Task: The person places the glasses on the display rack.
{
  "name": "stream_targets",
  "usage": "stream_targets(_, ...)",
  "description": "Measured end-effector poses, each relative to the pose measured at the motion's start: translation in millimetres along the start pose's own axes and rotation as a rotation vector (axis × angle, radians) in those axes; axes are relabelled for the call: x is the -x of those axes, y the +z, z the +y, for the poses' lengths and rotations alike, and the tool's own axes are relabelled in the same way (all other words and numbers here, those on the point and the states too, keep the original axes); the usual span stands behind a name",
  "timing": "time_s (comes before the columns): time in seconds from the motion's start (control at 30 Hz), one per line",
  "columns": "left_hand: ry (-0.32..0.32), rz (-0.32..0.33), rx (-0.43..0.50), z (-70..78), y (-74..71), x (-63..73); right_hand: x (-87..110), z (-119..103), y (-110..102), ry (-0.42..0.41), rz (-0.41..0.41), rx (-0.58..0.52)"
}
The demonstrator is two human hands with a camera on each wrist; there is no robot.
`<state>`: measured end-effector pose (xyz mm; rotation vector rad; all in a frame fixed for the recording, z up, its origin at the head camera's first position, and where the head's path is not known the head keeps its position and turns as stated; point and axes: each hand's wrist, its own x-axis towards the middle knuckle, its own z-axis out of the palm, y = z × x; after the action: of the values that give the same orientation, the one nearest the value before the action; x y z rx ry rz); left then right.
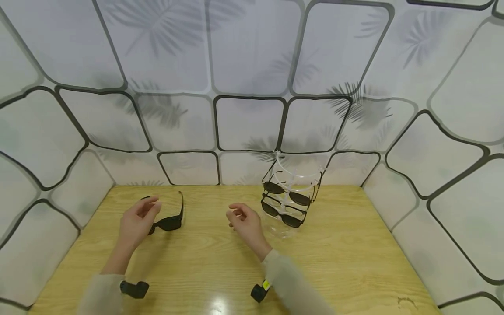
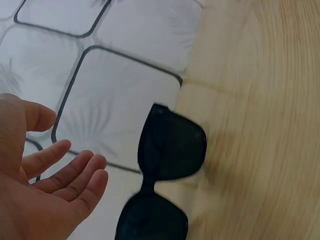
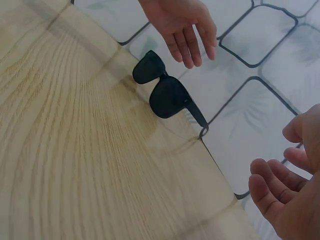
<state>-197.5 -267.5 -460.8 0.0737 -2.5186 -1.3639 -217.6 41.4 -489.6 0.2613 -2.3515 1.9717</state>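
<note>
Dark sunglasses (image 1: 170, 223) sit on the left of the wooden table, temples unfolded toward the back wall. My left hand (image 1: 135, 224) hovers beside and partly over them, covering one lens in the head view. Its fingers are loosely bent and grip nothing; in the left wrist view a gap separates the fingers (image 2: 80, 175) from the black frame (image 2: 172, 145). Near the table's middle, my right hand (image 1: 249, 225) is raised with relaxed, empty fingers. It is just left of a clear display stand (image 1: 301, 176), which carries upper sunglasses (image 1: 300, 199) and lower sunglasses (image 1: 291, 220).
The wooden table (image 1: 212, 262) ends against a patterned cloth backdrop (image 1: 252, 122) at the back and both sides. The stand's round transparent base (image 1: 281, 232) rests on the table right of centre. A small black camera is strapped on each wrist.
</note>
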Motion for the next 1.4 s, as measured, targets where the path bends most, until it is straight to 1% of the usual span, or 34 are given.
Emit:
stream_targets(0.1, -0.021, 0.023, -0.011, -10.5, -9.3, 2.6, -1.0, 1.6, 9.2, 0.009, -0.029, 0.002)
stream_targets(0.3, -0.081, 0.027, -0.071, -28.5, -27.1, 9.5, -2.6, 5.2, 27.8, 0.037, -0.094, 0.005)
stream_targets(0.43, -0.108, 0.075, -0.102, -38.4, -36.2, 11.4, -3.0, 2.6, 38.1, 0.039, -0.135, -0.021)
stream_targets(0.57, -0.160, 0.126, -0.124, -47.1, -41.4, 12.9, -3.8, 1.9, 46.9, 0.046, -0.154, -0.021)
stream_targets(0.7, -0.191, 0.160, -0.112, -54.9, -43.6, 12.9, -5.5, 4.2, 54.9, 0.059, -0.169, -0.003)
stream_targets(0.83, -0.195, 0.166, -0.129, -62.5, -43.8, 13.6, -6.9, 7.7, 64.6, 0.067, -0.189, 0.005)
stream_targets(0.93, -0.209, 0.163, -0.137, -67.3, -43.3, 14.7, -8.4, 9.7, 73.1, 0.065, -0.202, 0.012)
stream_targets(0.97, -0.222, 0.159, -0.135, -68.3, -43.0, 14.9, -8.8, 9.7, 75.5, 0.063, -0.206, 0.011)
stream_targets(1.07, -0.254, 0.148, -0.099, -70.4, -42.2, 15.0, -10.6, 9.9, 82.4, 0.052, -0.210, 0.016)
stream_targets(1.17, -0.281, 0.128, -0.057, -71.9, -41.3, 14.0, -11.9, 9.0, 89.2, 0.059, -0.215, 0.009)
stream_targets(1.3, -0.284, 0.107, -0.030, -73.3, -39.4, 13.2, -12.4, 5.3, 99.1, 0.086, -0.223, -0.016)
stream_targets(1.37, -0.285, 0.110, -0.028, -73.2, -38.0, 13.0, -12.4, 3.2, 103.6, 0.097, -0.219, -0.021)
stream_targets(1.4, -0.284, 0.111, -0.026, -72.8, -37.5, 13.0, -12.7, 2.5, 105.9, 0.088, -0.214, -0.013)
